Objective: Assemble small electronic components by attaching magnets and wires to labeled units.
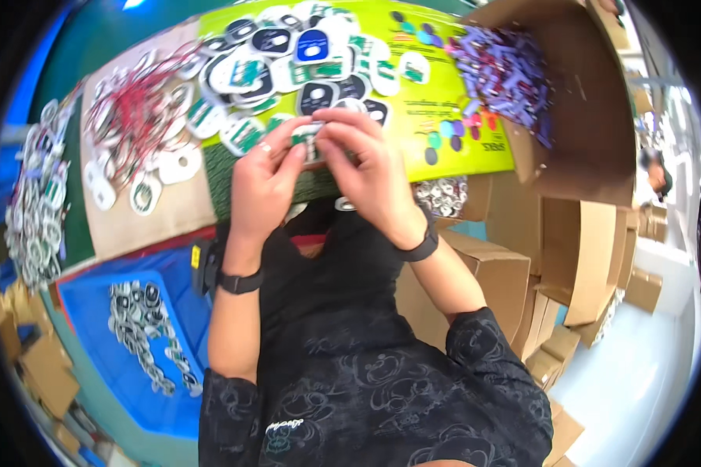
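Observation:
Over the near edge of the worktable, both my hands grip a small white housing with a green circuit board (307, 134). My left hand (258, 177) pinches it from the left, thumb and index finger closed. From the right, the closed fingers of my right hand (362, 159) press on its top and side and hide part of it. Just beyond my fingers lies a heap of similar white housings (245, 74), some showing green boards and others dark faces. One in the heap has a blue face (312, 47).
White ring-shaped parts with red wires (136, 109) cover a beige board at left. An open cardboard box (592, 117) at right spills small purple pieces (502, 74) onto the yellow-green sheet (483, 159). A blue bin (93, 311) with parts sits lower left; cartons (498, 272) stand lower right.

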{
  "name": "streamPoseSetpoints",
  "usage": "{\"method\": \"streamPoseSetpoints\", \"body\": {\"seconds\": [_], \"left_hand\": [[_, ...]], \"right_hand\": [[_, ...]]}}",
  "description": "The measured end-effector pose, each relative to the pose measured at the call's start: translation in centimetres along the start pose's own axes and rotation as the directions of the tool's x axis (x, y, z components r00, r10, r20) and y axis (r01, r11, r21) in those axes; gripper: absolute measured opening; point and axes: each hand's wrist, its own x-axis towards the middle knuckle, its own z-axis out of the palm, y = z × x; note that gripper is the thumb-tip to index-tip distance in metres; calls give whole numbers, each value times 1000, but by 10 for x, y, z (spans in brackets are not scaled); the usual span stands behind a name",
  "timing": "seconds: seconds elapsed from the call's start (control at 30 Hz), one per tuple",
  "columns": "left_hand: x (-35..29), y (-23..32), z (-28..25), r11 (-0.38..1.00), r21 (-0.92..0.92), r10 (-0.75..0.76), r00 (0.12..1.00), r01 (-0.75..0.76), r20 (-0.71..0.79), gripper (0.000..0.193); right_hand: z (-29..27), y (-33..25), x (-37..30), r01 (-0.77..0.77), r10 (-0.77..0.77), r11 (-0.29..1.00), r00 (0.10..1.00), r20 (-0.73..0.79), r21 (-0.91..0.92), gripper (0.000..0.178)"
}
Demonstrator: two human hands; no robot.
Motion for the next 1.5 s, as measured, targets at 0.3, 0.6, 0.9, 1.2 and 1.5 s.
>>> {"method": "streamPoseSetpoints", "body": {"seconds": [0.3, 0.6, 0.9, 1.2, 1.5], "left_hand": [[0, 6, 4, 995, -63, -71, 994, 76, 86, 35], [-1, 2, -2, 997, -31, -71, 995, 73, 65, 37], [3, 1, -3, 996, -19, -90, 992, 92, 88, 38], [2, 7, 4, 991, -99, -89, 993, 95, 72, 42], [-1, 0, -2, 997, -52, 69, 996, -65, 64, 18]], "right_hand": [[-126, 79, -29, -345, 128, 817, 889, -439, -461, 21], [-106, 69, -59, -215, 29, 782, 950, -311, -585, 13], [-116, 46, -56, -357, 118, 795, 884, -452, -491, 38], [-113, 88, -1, -526, 374, 650, 850, -372, -548, 28], [-89, 13, -13, -306, 301, 951, 946, -116, -29, 18]]}}
